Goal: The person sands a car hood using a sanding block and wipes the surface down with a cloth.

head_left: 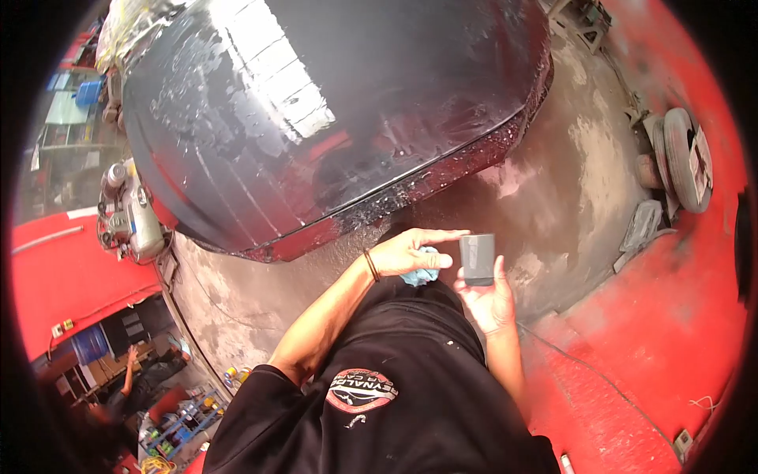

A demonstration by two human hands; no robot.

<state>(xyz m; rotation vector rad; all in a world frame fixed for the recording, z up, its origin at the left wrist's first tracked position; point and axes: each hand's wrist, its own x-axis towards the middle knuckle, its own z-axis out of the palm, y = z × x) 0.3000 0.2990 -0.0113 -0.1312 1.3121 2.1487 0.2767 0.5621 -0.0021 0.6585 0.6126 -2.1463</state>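
My right hand (488,306) holds a flat grey rectangular block (477,261) upright, with the look of a sanding block; fingers and thumb grip its lower part. My left hand (403,254) has a crumpled light blue cloth (418,276) tucked under its fingers. Its index finger stretches to the upper left edge of the block, where it seems to touch. Beyond both hands is a dark car panel (410,87), wet and streaked, with water or suds along its lower edge.
A compressor-like machine (134,213) stands at the left. Tyres (685,158) lean by the red wall at the right. A cable (588,365) runs across the floor. Another person (142,383) is at the lower left, near a blue rack (185,426) of bottles.
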